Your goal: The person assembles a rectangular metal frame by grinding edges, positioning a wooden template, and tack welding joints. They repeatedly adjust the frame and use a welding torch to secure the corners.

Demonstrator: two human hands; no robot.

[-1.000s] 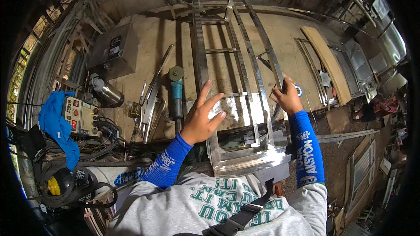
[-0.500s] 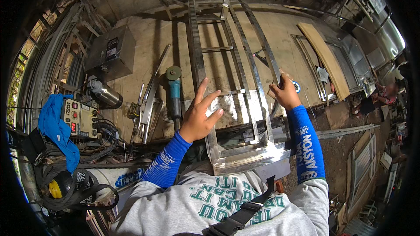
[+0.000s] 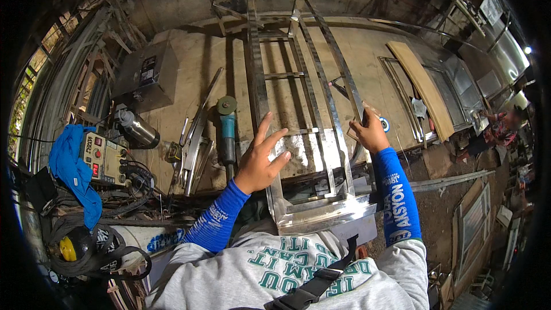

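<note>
A long, shiny metal frame (image 3: 328,106) of square tubes with crossbars lies lengthwise on the workbench, its near end close to my waist. My left hand (image 3: 261,161) rests over the frame's left rail, fingers spread and nothing gripped. At the right rail, my right hand (image 3: 371,132) is closed with thumb and fingers around a small flat tan piece (image 3: 352,133); its kind is unclear, and the fingers cover most of it. It sits against or right beside the tube. Left of the frame lies a teal angle grinder (image 3: 228,129) with its disc at the far end.
Metal strips (image 3: 198,132) lie left of the grinder, near a steel box (image 3: 148,74) and a metal tumbler (image 3: 140,129). A welding machine (image 3: 105,158) with a blue cloth (image 3: 74,163) and cables stands farther left. On the right is a wooden plank (image 3: 422,89); another person (image 3: 498,133) is beyond.
The whole view has shifted slightly, so the frame's far end appears lower. My right hand shows a little lower and farther left, still at the right rail. The left hand stays spread.
</note>
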